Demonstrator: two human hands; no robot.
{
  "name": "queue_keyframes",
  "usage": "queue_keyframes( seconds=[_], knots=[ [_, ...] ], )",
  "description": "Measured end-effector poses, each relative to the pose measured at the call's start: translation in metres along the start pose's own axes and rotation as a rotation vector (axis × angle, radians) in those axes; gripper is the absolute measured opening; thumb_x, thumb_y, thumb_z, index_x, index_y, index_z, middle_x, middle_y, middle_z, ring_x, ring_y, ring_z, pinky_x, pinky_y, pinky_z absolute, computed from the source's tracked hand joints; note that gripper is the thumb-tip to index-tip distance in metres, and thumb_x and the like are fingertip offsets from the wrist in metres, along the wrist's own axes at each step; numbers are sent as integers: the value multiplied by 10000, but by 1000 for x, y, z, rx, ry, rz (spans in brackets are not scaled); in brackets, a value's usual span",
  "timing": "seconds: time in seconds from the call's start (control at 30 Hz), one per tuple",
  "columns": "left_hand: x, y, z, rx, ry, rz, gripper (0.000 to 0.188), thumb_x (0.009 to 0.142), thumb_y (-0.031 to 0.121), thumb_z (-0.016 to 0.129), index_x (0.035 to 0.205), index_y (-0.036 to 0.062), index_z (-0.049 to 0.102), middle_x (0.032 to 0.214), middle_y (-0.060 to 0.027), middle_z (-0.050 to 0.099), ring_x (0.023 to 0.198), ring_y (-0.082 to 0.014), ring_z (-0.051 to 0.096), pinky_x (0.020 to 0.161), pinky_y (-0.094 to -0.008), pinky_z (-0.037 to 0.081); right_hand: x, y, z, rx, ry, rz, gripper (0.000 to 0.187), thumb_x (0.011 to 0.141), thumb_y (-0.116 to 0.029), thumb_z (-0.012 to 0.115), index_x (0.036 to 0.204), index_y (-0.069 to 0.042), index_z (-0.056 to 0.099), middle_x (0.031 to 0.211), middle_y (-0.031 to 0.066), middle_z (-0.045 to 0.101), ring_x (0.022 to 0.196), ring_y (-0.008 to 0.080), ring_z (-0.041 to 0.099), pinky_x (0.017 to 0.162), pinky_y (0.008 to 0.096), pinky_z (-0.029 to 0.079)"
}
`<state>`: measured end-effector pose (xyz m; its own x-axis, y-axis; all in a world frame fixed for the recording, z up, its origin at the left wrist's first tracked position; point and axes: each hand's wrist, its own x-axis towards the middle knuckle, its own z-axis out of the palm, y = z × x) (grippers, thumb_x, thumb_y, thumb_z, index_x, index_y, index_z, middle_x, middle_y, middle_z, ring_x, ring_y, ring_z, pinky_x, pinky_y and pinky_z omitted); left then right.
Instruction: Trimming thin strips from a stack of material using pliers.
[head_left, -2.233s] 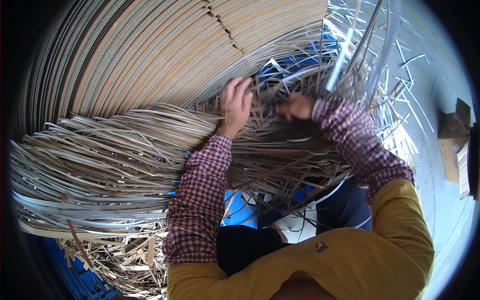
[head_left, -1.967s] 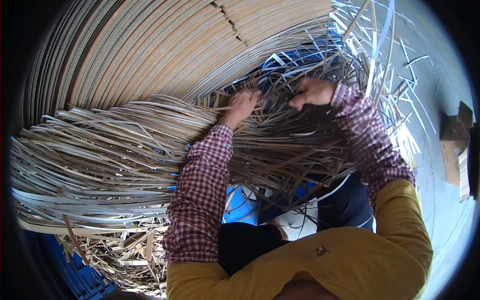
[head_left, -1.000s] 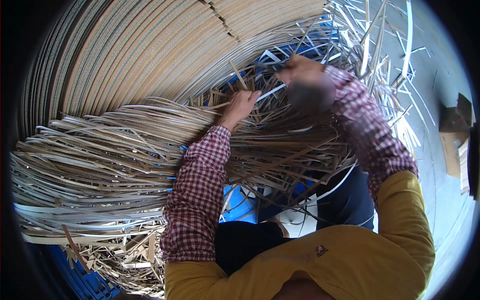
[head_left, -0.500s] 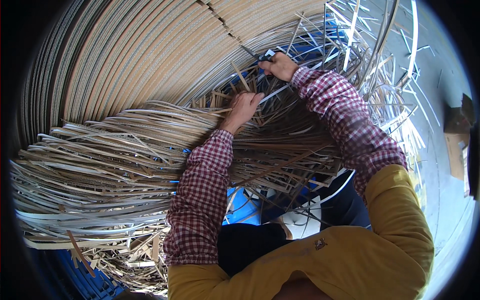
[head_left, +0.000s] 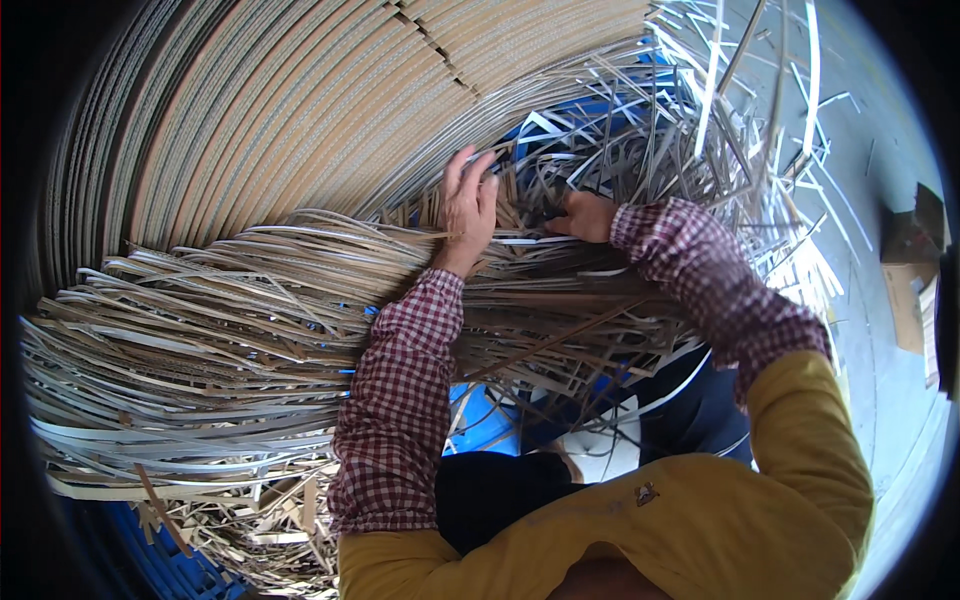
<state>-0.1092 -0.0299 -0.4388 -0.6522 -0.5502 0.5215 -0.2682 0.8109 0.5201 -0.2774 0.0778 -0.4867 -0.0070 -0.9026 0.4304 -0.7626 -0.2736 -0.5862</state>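
My left hand (head_left: pixel 468 212) is raised among thin cardboard strips (head_left: pixel 250 290), just in front of a tall stack of cardboard sheets (head_left: pixel 310 110). Its fingers are stretched and apart, with nothing gripped. To its right, my right hand (head_left: pixel 588 217) is closed over the tangled strips. It holds a dark-handled knife (head_left: pixel 553 211), whose blade is lost among the scraps in this view.
Long loose strips (head_left: pixel 765 150) stick up at the far right. Cut scraps (head_left: pixel 285 530) are heaped at the lower left above blue slatted plastic (head_left: pixel 165 550). More blue plastic (head_left: pixel 485 420) shows below the strips. A cardboard box (head_left: pixel 908 290) stands on the floor at right.
My right hand has come down and nearer with the knife, away from the stack's edge. My left hand has opened its fingers, letting go of a pale strip, and shifted slightly left.
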Motion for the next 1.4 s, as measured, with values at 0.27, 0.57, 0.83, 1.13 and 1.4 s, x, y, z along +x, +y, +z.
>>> queue_keyframes(
  seconds=[0.27,0.57,0.83,1.13,1.4],
  knots=[
    [-5,-29,3,74,-457,-377,468,932,384,353,969,-8,607,964,-227,599,892,-399,546,762,-476,418,74,-14,-60,423,-309,645,289,850,-282,576,946,-19,650,727,76,646,658,150,586,672,311,464],
    [4,-13,7,47,-422,-428,353,909,307,438,981,4,604,1008,-204,592,900,-380,542,774,-462,415,88,9,-15,517,-99,746,342,844,-318,561,738,-1,634,587,59,588,575,146,554,567,277,443],
    [1,-11,-2,-148,-238,-63,287,874,198,516,1115,64,593,1208,-134,535,1080,-292,536,905,-366,427,-2,-26,-45,729,-353,597,266,797,-267,595,876,-19,646,689,94,625,586,170,555,579,296,441],
    [-7,-9,6,-25,-651,-291,296,876,268,513,833,1,634,933,-156,609,825,-326,582,738,-409,442,58,-15,-91,427,-428,671,371,843,-377,578,701,-53,689,712,74,662,676,167,603,774,329,461],
    [-5,-3,3,39,-650,-268,274,878,237,515,894,1,655,902,-121,623,833,-303,590,726,-363,446,93,5,-54,505,-227,795,476,840,-412,555,619,0,646,615,99,615,529,187,566,535,324,488]
  ],
)
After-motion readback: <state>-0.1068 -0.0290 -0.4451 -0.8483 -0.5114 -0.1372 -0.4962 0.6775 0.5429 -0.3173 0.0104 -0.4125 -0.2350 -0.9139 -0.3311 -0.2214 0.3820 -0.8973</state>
